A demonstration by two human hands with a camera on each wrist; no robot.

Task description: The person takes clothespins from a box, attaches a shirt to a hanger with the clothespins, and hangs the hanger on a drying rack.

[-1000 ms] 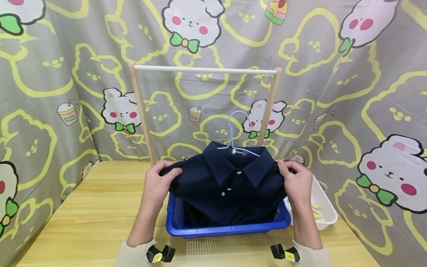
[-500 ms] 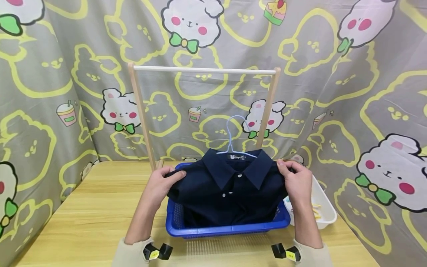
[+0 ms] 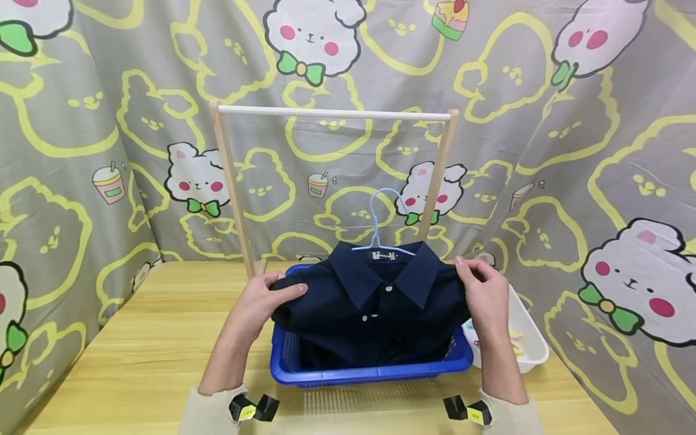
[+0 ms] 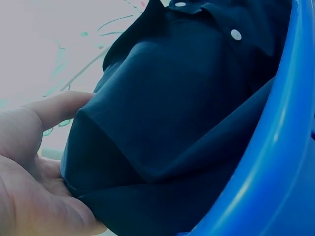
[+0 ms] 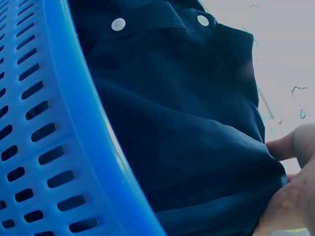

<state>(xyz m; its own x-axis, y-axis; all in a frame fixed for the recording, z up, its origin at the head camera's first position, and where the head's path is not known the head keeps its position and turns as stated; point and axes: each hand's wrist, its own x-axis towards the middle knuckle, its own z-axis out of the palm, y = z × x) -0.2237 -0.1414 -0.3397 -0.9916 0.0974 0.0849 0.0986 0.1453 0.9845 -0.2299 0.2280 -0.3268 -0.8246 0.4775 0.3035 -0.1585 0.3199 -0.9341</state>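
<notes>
A dark navy collared shirt (image 3: 375,326) with white buttons spreads between both hands, its lower part down in a blue plastic basket (image 3: 370,376). My left hand (image 3: 261,300) grips the shirt at the left shoulder, thumb on top. At the right shoulder my right hand (image 3: 486,296) pinches the cloth between thumb and fingers. A light blue hanger (image 3: 375,223) sits inside the collar, its hook standing up above the neckline and its arms mostly hidden in the shirt. In the left wrist view the sleeve (image 4: 108,157) droops open below the fingers.
Behind the basket stands a wooden rack with a white rail (image 3: 331,113). A white tray (image 3: 530,338) holding small yellow pieces is at the right, partly behind the right arm. A patterned curtain (image 3: 337,54) encloses the wooden table (image 3: 141,338).
The shirt and hanger have lowered a little toward the basket, and the hanger hook sits lower. My left hand has shifted slightly right, its thumb further in over the shoulder cloth.
</notes>
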